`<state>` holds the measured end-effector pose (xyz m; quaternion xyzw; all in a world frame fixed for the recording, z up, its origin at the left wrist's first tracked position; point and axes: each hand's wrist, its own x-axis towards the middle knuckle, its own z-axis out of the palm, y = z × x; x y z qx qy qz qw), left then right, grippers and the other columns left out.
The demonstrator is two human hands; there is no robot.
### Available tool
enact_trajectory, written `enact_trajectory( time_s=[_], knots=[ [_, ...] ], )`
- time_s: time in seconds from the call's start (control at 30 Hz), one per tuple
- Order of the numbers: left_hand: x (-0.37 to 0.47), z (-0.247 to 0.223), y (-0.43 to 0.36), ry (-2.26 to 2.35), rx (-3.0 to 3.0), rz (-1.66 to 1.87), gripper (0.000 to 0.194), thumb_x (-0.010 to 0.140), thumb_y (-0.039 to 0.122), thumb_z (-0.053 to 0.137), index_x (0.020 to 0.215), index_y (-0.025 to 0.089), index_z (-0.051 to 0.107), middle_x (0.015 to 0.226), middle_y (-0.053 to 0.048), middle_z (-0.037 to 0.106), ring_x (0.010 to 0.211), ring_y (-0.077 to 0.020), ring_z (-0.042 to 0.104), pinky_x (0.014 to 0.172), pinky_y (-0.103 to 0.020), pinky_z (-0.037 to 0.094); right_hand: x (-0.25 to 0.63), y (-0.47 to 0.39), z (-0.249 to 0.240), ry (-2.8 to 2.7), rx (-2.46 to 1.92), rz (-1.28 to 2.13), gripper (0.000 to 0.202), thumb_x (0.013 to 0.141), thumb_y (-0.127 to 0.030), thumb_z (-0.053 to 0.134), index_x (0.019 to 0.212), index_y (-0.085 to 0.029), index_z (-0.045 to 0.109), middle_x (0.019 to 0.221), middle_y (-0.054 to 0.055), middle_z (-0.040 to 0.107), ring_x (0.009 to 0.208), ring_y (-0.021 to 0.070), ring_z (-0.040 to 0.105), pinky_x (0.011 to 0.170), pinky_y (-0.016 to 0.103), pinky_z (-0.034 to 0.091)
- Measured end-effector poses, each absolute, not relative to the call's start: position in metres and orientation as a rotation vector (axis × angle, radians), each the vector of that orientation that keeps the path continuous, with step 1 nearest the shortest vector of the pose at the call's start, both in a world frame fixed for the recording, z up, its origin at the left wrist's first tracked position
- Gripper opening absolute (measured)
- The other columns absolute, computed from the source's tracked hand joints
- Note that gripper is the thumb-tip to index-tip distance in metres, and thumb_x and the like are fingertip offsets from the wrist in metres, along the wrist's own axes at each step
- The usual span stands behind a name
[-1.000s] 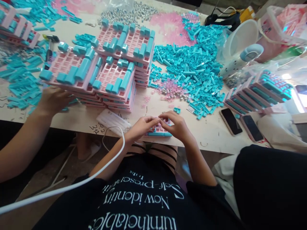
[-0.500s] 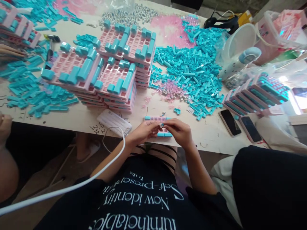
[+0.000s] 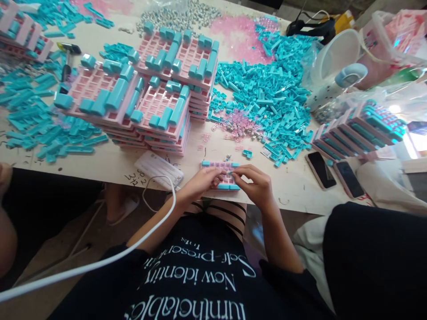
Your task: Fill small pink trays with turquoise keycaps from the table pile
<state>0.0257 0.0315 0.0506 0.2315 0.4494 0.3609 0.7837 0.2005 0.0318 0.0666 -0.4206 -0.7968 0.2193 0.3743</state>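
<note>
spreading across most of the view, the desk (image 3: 110,162) carried the bulk of the work: a broad heap of loose teal keycaps (image 3: 267,98) on the far right, stacks of pink trays (image 3: 147,100) part-filled with teal caps in the far middle, and a row of filled trays (image 3: 358,129) leaning at the right edge beside two phones (image 3: 335,173). a white case (image 3: 159,170) lay at the near edge, left of the hands.

the co-worker's arm that had reached to the pink stacks a second earlier was gone from them; only a bit of it showed at the near left edge.

the small pink tray (image 3: 222,175) sat flat at the near edge of the desk, directly in front of the person. half a second before, both hands had met over its middle; now they had drawn lower onto it. the left hand (image 3: 200,182) rested its fingers pressed together on the tray's left part, while the right hand (image 3: 256,184) had its fingers curled and pinched at the tray's right end, seemingly seating a small teal cap, though the piece itself was too small to tell. that read as one more slot being filled.
</note>
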Motion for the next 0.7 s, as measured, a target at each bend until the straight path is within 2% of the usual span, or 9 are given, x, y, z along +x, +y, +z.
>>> enact_trajectory(
  time_s=[0.03, 0.13, 0.27, 0.37, 0.47, 0.57, 0.63, 0.7],
  knots=[
    [0.024, 0.051, 0.033, 0.998, 0.476, 0.821, 0.012, 0.080, 0.014, 0.051, 0.085, 0.008, 0.060, 0.063, 0.001, 0.052, 0.048, -0.0029, 0.043, 0.048, -0.017, 0.032, 0.203, 0.033, 0.064, -2.056, -1.098, 0.539, 0.010, 0.084, -0.017, 0.056, 0.088, -0.019, 0.065, 0.082, 0.005, 0.065, 0.077, 0.0150, 0.061, 0.070, 0.029, 0.051],
    [0.018, 0.054, 0.036, 1.056, 0.423, 0.914, 0.029, 0.079, 0.003, 0.044, 0.106, 0.007, 0.055, 0.074, -0.003, 0.060, 0.058, -0.0062, 0.055, 0.059, -0.020, 0.043, 0.213, 0.038, 0.051, -2.188, -1.099, 0.468, 0.011, 0.086, -0.018, 0.053, 0.089, -0.018, 0.064, 0.084, 0.007, 0.064, 0.081, 0.0168, 0.060, 0.074, 0.031, 0.050],
    [0.010, 0.059, 0.036, 1.054, 0.485, 0.922, 0.038, 0.086, 0.007, 0.042, 0.123, 0.009, 0.041, 0.095, -0.010, 0.065, 0.071, -0.0106, 0.064, 0.077, -0.029, 0.049, 0.218, 0.041, 0.033, -2.432, -1.054, 0.404, 0.016, 0.091, -0.020, 0.046, 0.091, -0.017, 0.062, 0.088, 0.010, 0.062, 0.086, 0.0191, 0.057, 0.075, 0.033, 0.048],
    [0.006, 0.058, 0.036, 1.064, 0.625, 0.912, 0.029, 0.085, 0.015, 0.049, 0.114, 0.010, 0.047, 0.096, -0.011, 0.066, 0.070, -0.0106, 0.063, 0.075, -0.029, 0.050, 0.217, 0.043, 0.029, -2.606, -1.030, 0.352, 0.021, 0.093, -0.020, 0.042, 0.089, -0.017, 0.062, 0.086, 0.010, 0.062, 0.086, 0.0198, 0.055, 0.076, 0.034, 0.045],
    [0.003, 0.052, 0.038, 1.086, 0.840, 0.889, 0.017, 0.080, 0.024, 0.060, 0.090, 0.011, 0.055, 0.079, -0.004, 0.065, 0.059, -0.0080, 0.057, 0.060, -0.022, 0.046, 0.218, 0.047, 0.031, -2.686, -0.995, 0.321, 0.023, 0.094, -0.021, 0.040, 0.088, -0.017, 0.061, 0.085, 0.010, 0.061, 0.086, 0.0198, 0.052, 0.076, 0.034, 0.043],
    [0.001, 0.045, 0.038, 1.143, 0.990, 0.913, 0.024, 0.077, 0.035, 0.062, 0.075, 0.014, 0.052, 0.060, 0.004, 0.050, 0.050, -0.0053, 0.043, 0.049, -0.019, 0.035, 0.220, 0.049, 0.031, -2.687, -0.969, 0.333, 0.024, 0.094, -0.023, 0.039, 0.089, -0.017, 0.061, 0.086, 0.009, 0.061, 0.085, 0.0192, 0.051, 0.075, 0.033, 0.042],
    [0.001, 0.041, 0.037, 1.201, 1.036, 0.898, 0.030, 0.078, 0.042, 0.059, 0.069, 0.016, 0.047, 0.057, 0.006, 0.042, 0.051, -0.0056, 0.039, 0.048, -0.018, 0.031, 0.222, 0.049, 0.030, -2.677, -0.956, 0.352, 0.025, 0.094, -0.024, 0.038, 0.089, -0.018, 0.061, 0.086, 0.009, 0.061, 0.084, 0.0188, 0.050, 0.074, 0.033, 0.041],
    [0.003, 0.038, 0.036, 1.229, 1.024, 0.870, 0.034, 0.082, 0.046, 0.052, 0.066, 0.017, 0.044, 0.058, 0.005, 0.040, 0.053, -0.0065, 0.038, 0.049, -0.019, 0.031, 0.222, 0.049, 0.029, -2.666, -0.952, 0.374, 0.025, 0.095, -0.024, 0.037, 0.089, -0.018, 0.061, 0.085, 0.009, 0.060, 0.082, 0.0185, 0.050, 0.073, 0.033, 0.041]
  ],
)
